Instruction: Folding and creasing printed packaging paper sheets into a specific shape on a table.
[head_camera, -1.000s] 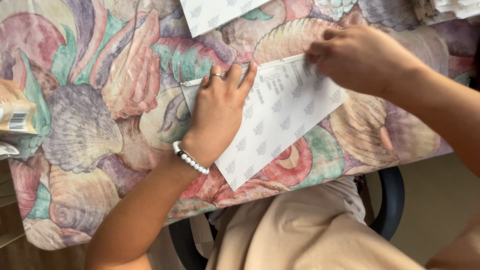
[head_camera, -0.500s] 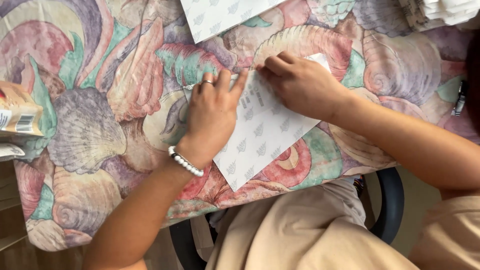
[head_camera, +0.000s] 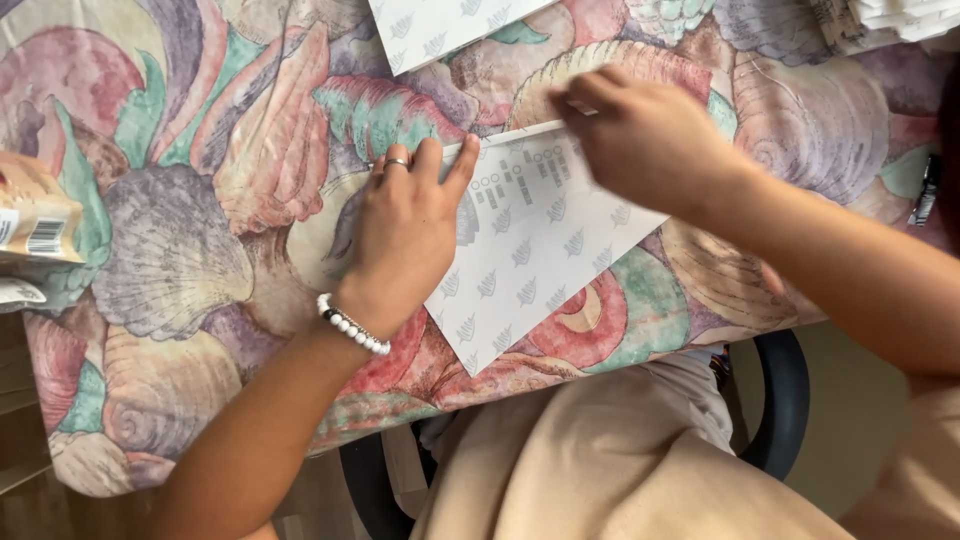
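A white sheet of paper printed with small grey leaf shapes lies tilted on a table covered by a seashell-patterned cloth. My left hand, with a ring and a white bead bracelet, presses flat on the sheet's left part, fingers spread. My right hand is at the sheet's upper edge, fingertips pinching or pressing the paper there; it looks blurred with motion.
A second leaf-printed sheet lies at the top edge. A yellow-white package sits at far left, folded white things at top right, a dark small object at right. My beige-clothed lap and a dark chair are below the table edge.
My right hand slid from the sheet's far right corner toward the left hand, then back right along the top edge. The left hand stayed pressed on the paper.
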